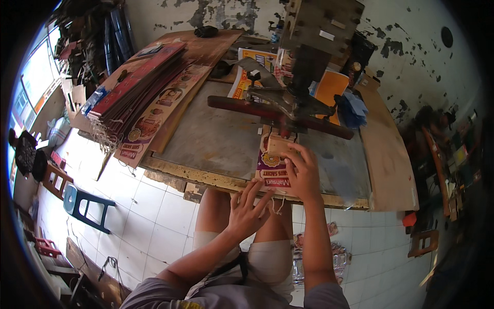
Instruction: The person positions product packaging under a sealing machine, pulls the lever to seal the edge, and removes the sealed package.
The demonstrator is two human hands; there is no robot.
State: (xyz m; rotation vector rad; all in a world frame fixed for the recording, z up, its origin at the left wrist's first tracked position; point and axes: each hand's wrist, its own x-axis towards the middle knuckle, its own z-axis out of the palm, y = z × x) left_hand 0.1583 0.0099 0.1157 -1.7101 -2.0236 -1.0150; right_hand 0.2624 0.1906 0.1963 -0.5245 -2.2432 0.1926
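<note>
Purple printed bag lies under both hands: right hand pressing flat, left hand spread at its edge.

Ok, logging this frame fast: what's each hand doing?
Left hand: open, fingers spread, at the lower edge of the printed paper bag.
Right hand: pressing flat on the bag, not gripping.

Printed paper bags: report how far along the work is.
Done, apparently: a fanned stack of flat bags with string handles lies left on the bench. In hand: one printed bag sits under the press, right hand on it, left hand at its lower edge. What is left cannot be told.
</note>
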